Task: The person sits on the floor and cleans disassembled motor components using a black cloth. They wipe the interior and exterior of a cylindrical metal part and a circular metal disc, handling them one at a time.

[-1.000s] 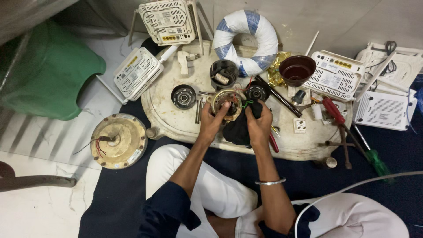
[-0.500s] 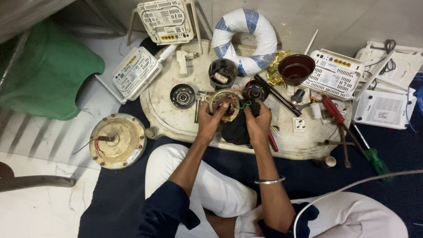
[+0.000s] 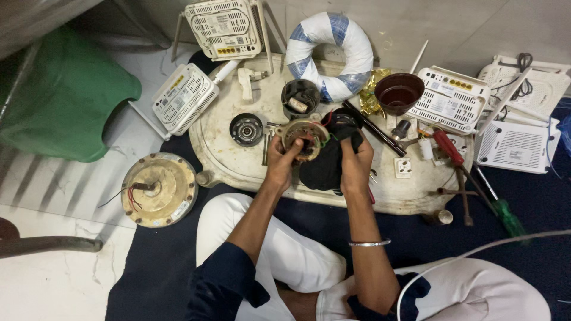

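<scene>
My left hand [image 3: 282, 159] grips the near rim of a round tan motor part with coloured wires [image 3: 303, 135], held over a cream oval board [image 3: 238, 163]. My right hand [image 3: 355, 161] holds a black cloth [image 3: 326, 166] bunched against the right side of that part, next to a black motor piece [image 3: 341, 123]. A silver bangle [image 3: 369, 242] sits on my right wrist. A black round bearing part [image 3: 246, 129] lies just left of my hands.
A blue-and-white ring [image 3: 330, 54] and a brown bowl [image 3: 398, 93] lie at the back. White vented boxes [image 3: 185, 98] [image 3: 452, 98] surround the board. A red-handled tool [image 3: 446, 148] and green screwdriver [image 3: 505, 215] lie right. A tan round cover [image 3: 159, 189] and green stool [image 3: 65, 95] sit left.
Both hands stay on the motor part and cloth; the fingers shifted slightly. Nothing else moved.
</scene>
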